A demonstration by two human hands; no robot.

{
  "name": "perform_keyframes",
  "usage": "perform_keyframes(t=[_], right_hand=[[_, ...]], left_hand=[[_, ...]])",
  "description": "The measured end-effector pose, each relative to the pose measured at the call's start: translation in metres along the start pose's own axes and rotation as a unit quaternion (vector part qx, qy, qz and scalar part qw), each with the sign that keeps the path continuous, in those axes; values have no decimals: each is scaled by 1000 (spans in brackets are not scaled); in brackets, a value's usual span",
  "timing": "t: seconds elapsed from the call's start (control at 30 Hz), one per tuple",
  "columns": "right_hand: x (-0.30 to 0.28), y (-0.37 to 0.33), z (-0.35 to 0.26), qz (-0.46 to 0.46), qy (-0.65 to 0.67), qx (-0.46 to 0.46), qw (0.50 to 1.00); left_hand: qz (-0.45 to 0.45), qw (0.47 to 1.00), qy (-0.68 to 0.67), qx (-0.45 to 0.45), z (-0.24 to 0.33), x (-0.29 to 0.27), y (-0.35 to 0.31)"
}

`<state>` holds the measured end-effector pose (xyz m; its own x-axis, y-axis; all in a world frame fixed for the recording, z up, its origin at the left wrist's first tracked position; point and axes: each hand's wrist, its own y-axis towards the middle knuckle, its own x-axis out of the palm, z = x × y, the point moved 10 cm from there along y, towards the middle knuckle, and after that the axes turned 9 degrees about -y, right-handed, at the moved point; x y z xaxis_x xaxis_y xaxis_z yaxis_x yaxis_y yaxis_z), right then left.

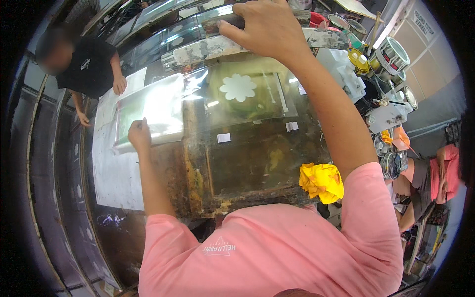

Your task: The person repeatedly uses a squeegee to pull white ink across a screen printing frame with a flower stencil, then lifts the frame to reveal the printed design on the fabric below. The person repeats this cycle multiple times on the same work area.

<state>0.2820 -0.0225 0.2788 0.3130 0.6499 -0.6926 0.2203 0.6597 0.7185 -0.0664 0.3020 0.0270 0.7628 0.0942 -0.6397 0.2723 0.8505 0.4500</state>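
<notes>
A: Head cam: how're the hands posed?
B: L hand (140, 134) is palm-down on the R side of the clear film stack (157, 106), fingertips bunched; can't tell if a sheet's pinched. R arm reaches up across the R side; R hand (277, 24) is at the far frame, fingers bent, thumb spread. Can't tell if it's gripping.
A: Edges, room?
B: Pale stained bar (208, 53) runs along the far side, under the R wrist. Brown surface (247, 171) stretches betw. the two white tabs (223, 137) and the near edge, by the pink shirt.
A: Other stuff, obstacles?
B: White flower shape (237, 87) lies R of the stack, below the bar. Crumpled yellow cloth (321, 183) sits at the near R corner, beside the R arm. Paint tins (391, 54) crowd the R side. Co-worker's hand (119, 85) is near the stack's far L edge.
</notes>
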Motion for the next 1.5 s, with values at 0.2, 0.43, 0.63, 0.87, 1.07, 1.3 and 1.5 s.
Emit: perform_keyframes(t=[0.2, 0.43, 0.63, 0.87, 1.07, 1.3, 1.5], right_hand=[[-3, 7, -1, -29, -1, 9, 1000], [-5, 4, -6, -15, -14, 2, 1000], [-4, 2, -5, 12, 1, -4, 1000], [4, 1, -4, -22, -43, -2, 999], [3, 0, 0, 13, -54, -12, 998], [11, 0, 5, -10, -65, -12, 998], [5, -4, -4, -15, -47, -16, 999]], left_hand=[[46, 998, 28, -13, -64, -65, 26], [78, 993, 37, -78, -148, -122, 66], [155, 979, 71, -113, -262, -181, 81], [83, 946, 47, -310, -302, -153, 55], [152, 912, -129, -358, -328, -141, 23], [170, 864, -317, -351, -335, -118, 1], [131, 872, -353, -314, -315, -112, -6]])
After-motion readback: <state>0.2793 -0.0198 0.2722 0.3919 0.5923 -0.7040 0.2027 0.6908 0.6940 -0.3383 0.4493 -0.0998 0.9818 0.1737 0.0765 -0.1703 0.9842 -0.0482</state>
